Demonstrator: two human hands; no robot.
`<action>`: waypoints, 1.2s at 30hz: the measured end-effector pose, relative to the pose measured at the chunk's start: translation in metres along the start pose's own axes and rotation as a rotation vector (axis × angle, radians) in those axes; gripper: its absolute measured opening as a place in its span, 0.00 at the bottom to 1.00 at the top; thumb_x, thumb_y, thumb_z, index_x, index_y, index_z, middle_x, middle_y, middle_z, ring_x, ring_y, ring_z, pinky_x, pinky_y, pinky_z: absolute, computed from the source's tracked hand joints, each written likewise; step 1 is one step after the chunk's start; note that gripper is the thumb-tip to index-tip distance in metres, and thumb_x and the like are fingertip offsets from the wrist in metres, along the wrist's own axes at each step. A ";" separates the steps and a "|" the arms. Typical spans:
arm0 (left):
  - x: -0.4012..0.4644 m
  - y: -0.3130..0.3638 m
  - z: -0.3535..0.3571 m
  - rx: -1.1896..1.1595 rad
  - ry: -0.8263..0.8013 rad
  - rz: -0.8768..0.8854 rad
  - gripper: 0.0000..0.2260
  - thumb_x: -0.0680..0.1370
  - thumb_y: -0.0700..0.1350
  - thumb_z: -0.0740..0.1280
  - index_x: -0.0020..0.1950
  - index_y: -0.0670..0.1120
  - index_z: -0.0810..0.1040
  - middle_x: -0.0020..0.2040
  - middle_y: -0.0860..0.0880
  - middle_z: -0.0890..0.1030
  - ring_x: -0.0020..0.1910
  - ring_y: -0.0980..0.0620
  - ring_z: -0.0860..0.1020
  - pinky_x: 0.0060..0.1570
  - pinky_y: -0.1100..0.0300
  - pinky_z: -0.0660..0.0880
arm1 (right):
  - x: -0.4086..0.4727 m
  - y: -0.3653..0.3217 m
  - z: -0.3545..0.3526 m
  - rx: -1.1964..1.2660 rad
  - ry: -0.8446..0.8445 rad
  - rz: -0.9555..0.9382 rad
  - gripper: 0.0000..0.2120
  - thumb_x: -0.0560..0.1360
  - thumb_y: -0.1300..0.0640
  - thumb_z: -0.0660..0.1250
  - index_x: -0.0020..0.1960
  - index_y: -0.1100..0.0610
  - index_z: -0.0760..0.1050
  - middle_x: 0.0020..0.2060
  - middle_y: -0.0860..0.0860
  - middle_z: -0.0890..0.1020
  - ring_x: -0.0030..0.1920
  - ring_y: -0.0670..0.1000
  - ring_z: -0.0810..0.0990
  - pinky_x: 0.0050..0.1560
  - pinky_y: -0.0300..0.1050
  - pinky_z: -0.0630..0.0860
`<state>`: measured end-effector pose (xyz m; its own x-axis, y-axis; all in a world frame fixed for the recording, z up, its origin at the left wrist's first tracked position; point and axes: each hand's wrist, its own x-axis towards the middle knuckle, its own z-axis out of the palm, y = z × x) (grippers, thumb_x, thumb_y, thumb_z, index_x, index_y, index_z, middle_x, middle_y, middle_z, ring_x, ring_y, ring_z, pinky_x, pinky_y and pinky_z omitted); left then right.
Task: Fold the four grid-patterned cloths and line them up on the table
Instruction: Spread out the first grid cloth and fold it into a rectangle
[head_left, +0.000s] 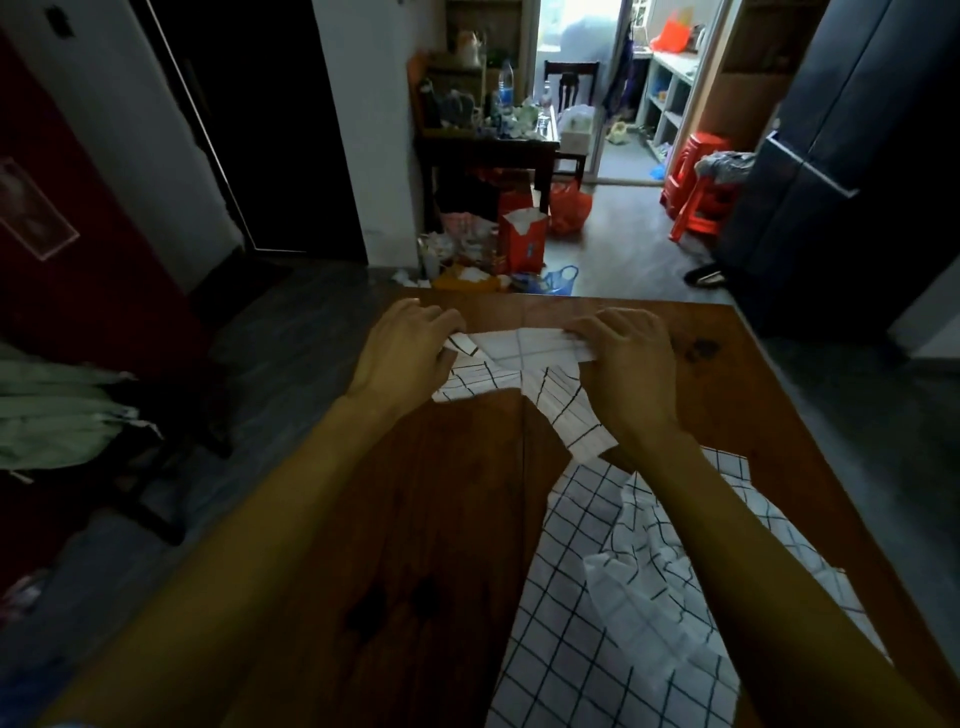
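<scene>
Two hands work one grid-patterned cloth (524, 364) at the far edge of the counter (441, 519). The left hand (402, 353) has its fingers (441, 318) curled down onto the cloth's left end, and the right hand (626, 364) has its fingers (587, 326) curled onto the folded right end; whether they pinch the fabric or only press it flat cannot be told, since the fingertips are partly hidden. Between the two sets of fingers lies a narrow folded band, and a looser flap trails back from under the right palm toward the wrist. Behind the wrists, nearer the person, the pile of unfolded cloths (649, 597) lies rumpled beneath the right forearm. To do this fold well, I judge both sets of fingers should keep the band's edges matched and taut between them, then draw the trailing flap square under the band before pressing the crease, so the grid lines run parallel.
</scene>
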<state>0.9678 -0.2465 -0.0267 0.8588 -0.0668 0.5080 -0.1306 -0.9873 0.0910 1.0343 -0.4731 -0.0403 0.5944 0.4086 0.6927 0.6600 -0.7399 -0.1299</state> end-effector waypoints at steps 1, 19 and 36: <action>-0.007 0.000 -0.003 0.016 -0.007 0.003 0.08 0.71 0.38 0.70 0.49 0.43 0.80 0.41 0.44 0.81 0.42 0.43 0.77 0.51 0.52 0.70 | -0.008 -0.005 -0.002 -0.022 0.010 -0.004 0.13 0.65 0.66 0.73 0.48 0.57 0.82 0.43 0.55 0.84 0.47 0.58 0.81 0.56 0.49 0.68; -0.234 0.013 0.021 -0.178 -0.650 -0.012 0.09 0.77 0.40 0.63 0.56 0.48 0.77 0.53 0.47 0.77 0.51 0.49 0.75 0.52 0.57 0.71 | -0.235 -0.115 0.007 0.044 -0.480 0.166 0.07 0.69 0.61 0.72 0.48 0.56 0.82 0.41 0.53 0.84 0.42 0.57 0.81 0.50 0.51 0.71; -0.312 -0.014 0.036 -0.131 -0.737 -0.150 0.08 0.76 0.50 0.68 0.52 0.49 0.77 0.49 0.51 0.79 0.47 0.54 0.75 0.46 0.61 0.70 | -0.280 -0.138 0.011 -0.095 -0.689 0.242 0.06 0.77 0.53 0.66 0.48 0.53 0.81 0.44 0.50 0.84 0.43 0.50 0.81 0.61 0.51 0.68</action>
<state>0.7196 -0.2171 -0.2170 0.9746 -0.0580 -0.2164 -0.0050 -0.9713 0.2377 0.7819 -0.4798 -0.2242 0.8930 0.4479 0.0452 0.4496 -0.8823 -0.1393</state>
